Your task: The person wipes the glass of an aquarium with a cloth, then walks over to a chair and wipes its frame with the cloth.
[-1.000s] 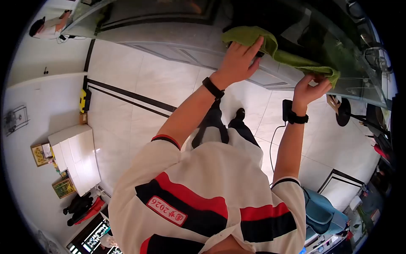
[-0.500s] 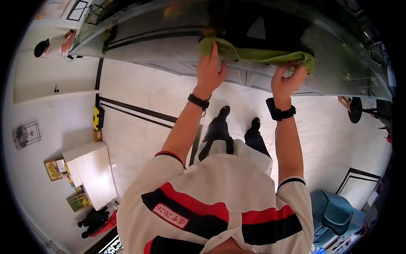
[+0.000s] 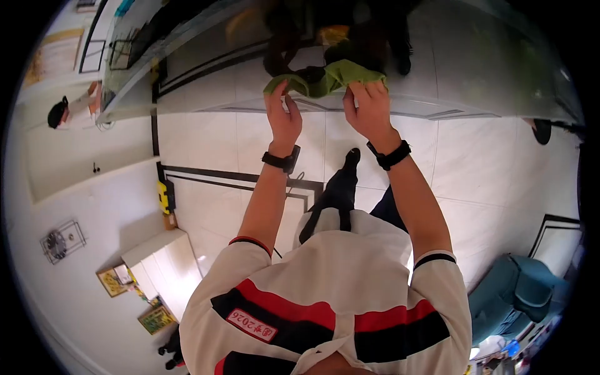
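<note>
A green cloth (image 3: 331,80) is stretched sideways against a dark, glossy glass surface (image 3: 437,69) that mirrors the room. At the cloth's left end my left hand (image 3: 283,119) pinches its edge between thumb and fingers. My right hand (image 3: 370,110) grips the other end, its fingertips partly on the fabric. Between the two hands the cloth is bunched and wavy. Both wrists carry a black band.
Below the glass, pale floor tiles (image 3: 475,162) with dark stripes surround my feet. A white cabinet (image 3: 164,265) stands at the left, a teal chair (image 3: 512,297) at the lower right. Another person (image 3: 78,111) is at the far upper left.
Both hands have moved left along the glass with the cloth and come closer together. The cloth has gone from spread to bunched. The view and my body have shifted.
</note>
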{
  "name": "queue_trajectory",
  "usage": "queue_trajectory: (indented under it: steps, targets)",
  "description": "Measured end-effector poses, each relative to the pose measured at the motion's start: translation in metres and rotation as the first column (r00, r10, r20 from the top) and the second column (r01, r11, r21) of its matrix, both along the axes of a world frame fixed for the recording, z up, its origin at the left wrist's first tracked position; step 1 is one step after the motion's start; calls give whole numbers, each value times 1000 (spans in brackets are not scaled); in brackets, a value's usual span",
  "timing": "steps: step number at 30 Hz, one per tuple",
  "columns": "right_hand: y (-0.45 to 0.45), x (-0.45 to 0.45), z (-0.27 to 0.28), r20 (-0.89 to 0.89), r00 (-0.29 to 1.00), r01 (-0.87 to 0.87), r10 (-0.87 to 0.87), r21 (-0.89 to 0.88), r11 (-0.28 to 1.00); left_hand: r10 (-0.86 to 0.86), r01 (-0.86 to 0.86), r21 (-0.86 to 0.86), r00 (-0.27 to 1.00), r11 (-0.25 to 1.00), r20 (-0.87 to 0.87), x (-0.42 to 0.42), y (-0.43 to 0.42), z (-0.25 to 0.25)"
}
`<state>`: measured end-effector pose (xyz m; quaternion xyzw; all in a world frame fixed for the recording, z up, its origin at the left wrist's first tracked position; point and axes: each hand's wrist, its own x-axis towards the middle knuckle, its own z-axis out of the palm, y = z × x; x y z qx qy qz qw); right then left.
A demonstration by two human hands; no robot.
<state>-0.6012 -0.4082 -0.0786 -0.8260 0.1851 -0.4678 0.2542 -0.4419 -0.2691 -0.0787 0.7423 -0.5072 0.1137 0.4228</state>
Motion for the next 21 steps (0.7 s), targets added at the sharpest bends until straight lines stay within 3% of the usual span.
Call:
queue_trajectory:
  steps: [2, 8, 9, 11, 14, 18, 21]
  targets:
    - [-7, -15, 1, 12, 997, 81, -81, 15, 997, -40, 40, -3, 995, 999, 91, -4, -12, 4]
    - [-74, -93, -13, 126, 870, 486, -477, -53, 872, -80, 72, -54, 982, 996, -171, -45, -49, 3]
    - [-90, -109, -7, 127, 831, 554, -541, -107, 826, -133, 130, -32, 984, 991, -121, -51, -57, 3]
    - [-111, -144, -10, 66, 770, 634, -634, 26, 773, -234, 234, 21, 972, 972, -28, -71, -76, 9]
    - [-136, -173, -4, 99, 699, 714, -708, -53, 698, -338, 338, 9, 940, 941, -44, -110, -108, 29]
    - [-146, -184, 2, 144, 704, 707, -695, -50, 706, -437, 437, -15, 898, 899, -56, -134, -127, 46]
    - [-144, -180, 6, 187, 735, 643, -652, 114, 758, -414, 414, -28, 910, 910, 12, -143, -124, 54]
